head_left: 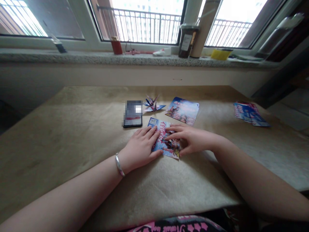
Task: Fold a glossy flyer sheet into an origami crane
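Observation:
A printed sheet of paper, blue with red lettering and a QR code in one corner, lies flat on the table in front of me. My left hand rests on its left side, fingers stretched out and palm down. On the right side, my right hand touches the paper with fingers apart and slightly bent, the thumb by the lower right corner. Just beyond the paper stand folded paper cranes in the same kind of print; their exact number is hard to make out. A smartphone lies beside them.
A stack of printed sheets lies behind my right hand, and more printed papers lie far right. The table reaches to the wall below a stone windowsill. A dark jar, a red container and yellow tape stand there.

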### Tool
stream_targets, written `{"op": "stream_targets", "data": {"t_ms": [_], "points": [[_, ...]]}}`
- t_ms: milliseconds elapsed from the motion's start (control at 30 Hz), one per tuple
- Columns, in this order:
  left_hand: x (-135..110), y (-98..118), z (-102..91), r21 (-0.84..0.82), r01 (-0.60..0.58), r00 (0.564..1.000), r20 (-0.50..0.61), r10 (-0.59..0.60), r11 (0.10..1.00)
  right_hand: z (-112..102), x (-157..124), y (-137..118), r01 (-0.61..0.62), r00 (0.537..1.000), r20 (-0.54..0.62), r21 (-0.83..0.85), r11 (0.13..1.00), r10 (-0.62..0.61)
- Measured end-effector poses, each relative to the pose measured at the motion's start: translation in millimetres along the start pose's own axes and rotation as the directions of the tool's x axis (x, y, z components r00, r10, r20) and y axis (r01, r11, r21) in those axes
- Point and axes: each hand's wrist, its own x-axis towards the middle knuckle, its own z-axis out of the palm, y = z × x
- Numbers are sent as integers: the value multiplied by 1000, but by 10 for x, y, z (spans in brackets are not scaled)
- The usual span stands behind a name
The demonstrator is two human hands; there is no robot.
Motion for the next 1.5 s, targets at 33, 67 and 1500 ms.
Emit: {"op": "stream_targets", "data": {"t_ms": [33, 67, 1500], "points": [[-1, -2, 0, -2, 0, 1000, 2, 0, 1000, 1, 8, -2, 24, 1000, 6, 6, 1000, -24], [-1, -3, -3, -5, 2, 1000, 7, -2, 1000, 3, 14, -2, 47, 999, 12, 12, 999, -47], [55, 43, -122, -99, -272, 954, -156, 255, 957, 326, 246, -57, -246, 877, -416, 37, 969, 239]]}}
